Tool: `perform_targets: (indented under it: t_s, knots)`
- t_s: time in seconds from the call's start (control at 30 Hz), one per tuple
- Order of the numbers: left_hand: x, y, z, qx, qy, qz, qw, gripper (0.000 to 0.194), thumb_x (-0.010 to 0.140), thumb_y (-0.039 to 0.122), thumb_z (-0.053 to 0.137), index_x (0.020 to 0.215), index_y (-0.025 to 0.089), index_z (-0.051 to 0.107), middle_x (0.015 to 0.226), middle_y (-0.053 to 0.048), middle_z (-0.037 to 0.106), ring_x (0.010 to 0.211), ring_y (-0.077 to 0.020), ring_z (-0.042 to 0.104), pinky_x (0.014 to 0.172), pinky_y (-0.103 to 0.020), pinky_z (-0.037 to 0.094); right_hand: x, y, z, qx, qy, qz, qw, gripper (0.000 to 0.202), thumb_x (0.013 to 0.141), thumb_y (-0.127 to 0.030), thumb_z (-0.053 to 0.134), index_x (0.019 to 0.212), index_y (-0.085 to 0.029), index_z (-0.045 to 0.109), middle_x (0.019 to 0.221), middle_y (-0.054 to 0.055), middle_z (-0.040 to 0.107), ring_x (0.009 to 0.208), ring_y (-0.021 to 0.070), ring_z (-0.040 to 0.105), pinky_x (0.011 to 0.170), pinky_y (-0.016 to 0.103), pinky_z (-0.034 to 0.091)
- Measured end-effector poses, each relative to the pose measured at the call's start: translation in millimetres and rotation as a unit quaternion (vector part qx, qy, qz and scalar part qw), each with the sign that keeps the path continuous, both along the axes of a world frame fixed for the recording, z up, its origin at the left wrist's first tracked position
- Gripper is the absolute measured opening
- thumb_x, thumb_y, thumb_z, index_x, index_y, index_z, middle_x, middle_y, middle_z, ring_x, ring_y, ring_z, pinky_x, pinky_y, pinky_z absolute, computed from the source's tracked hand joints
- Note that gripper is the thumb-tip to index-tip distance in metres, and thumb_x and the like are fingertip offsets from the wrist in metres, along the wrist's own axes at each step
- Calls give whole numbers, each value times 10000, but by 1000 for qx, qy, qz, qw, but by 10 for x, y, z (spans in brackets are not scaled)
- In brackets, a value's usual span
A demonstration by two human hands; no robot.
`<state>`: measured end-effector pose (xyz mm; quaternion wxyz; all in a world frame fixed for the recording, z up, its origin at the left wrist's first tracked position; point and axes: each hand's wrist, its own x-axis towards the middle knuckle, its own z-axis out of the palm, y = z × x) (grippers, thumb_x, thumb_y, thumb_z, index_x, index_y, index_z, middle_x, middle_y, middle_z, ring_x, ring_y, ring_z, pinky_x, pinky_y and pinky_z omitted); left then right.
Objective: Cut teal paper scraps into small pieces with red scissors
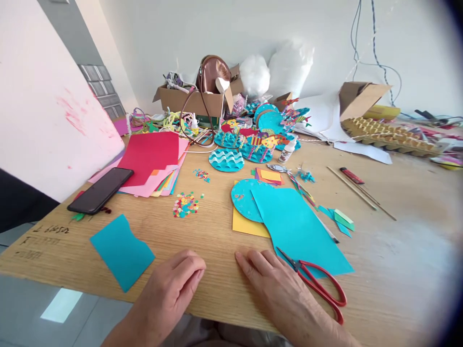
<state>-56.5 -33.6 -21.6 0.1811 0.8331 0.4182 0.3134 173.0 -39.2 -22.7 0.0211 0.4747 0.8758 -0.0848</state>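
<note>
My left hand (176,280) rests near the table's front edge in a loose fist, with nothing showing in it. Beside it lies a blue paper piece (123,250) with one wavy edge. My right hand (273,284) lies flat on the wood, fingers stretched out and holding nothing. Red-handled scissors (318,284) rest just right of that hand, their blades over a large turquoise sheet (300,221). Under the sheet's left side are a round turquoise disc (246,200) and a yellow sheet (248,226).
Confetti dots (186,205), a phone (101,190) and stacked coloured paper (152,159) lie to the left. Farther back are finished blue paper crafts (226,160), a glue bottle (287,151) and a cardboard box (191,101). A utility knife (351,175) and thin sticks (352,188) lie right.
</note>
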Motion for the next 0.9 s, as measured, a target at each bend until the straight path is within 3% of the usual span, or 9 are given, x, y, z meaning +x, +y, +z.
perform_targets:
  t_s: [0.17, 0.43, 0.57, 0.73, 0.9]
  knots:
    - [-26, 60, 46, 3, 6, -15, 1000, 164, 889, 96, 407, 862, 204, 529, 735, 7, 613, 674, -109, 612, 625, -176, 471, 38, 46, 122, -53, 70, -59, 994, 632, 676, 95, 375, 1235, -145, 548, 1135, 99, 611, 973, 208, 598, 821, 308, 533]
    - [-16, 98, 6, 6, 9, -6, 1000, 163, 892, 122, 403, 846, 208, 534, 746, 5, 638, 685, -114, 630, 623, -178, 482, 65, 26, 105, -54, 120, -100, 986, 583, 642, 91, 374, 1134, -108, 615, 1081, 125, 628, 942, 202, 616, 805, 297, 537]
    - [8, 85, -28, 1, 3, -11, 1000, 172, 889, 122, 400, 826, 207, 536, 718, 10, 629, 656, -108, 619, 597, -173, 474, 71, -39, 16, -21, 116, -84, 989, 639, 610, 99, 380, 1188, -91, 575, 1083, 120, 614, 964, 209, 581, 837, 300, 522]
    - [49, 87, -104, -14, -4, -10, 1000, 191, 892, 145, 392, 790, 207, 541, 678, 17, 611, 610, -105, 598, 575, -177, 466, 67, -134, -133, 44, 47, -43, 997, 581, 681, 53, 415, 1238, -74, 523, 1098, 146, 602, 922, 248, 548, 805, 369, 538]
    - [7, 98, -145, -65, -4, 8, 998, 184, 893, 193, 424, 748, 212, 536, 644, 38, 597, 572, -93, 586, 553, -150, 459, 95, -185, -162, 65, 33, -6, 997, 582, 698, 9, 440, 1276, -41, 474, 1161, 164, 590, 979, 273, 544, 842, 386, 523]
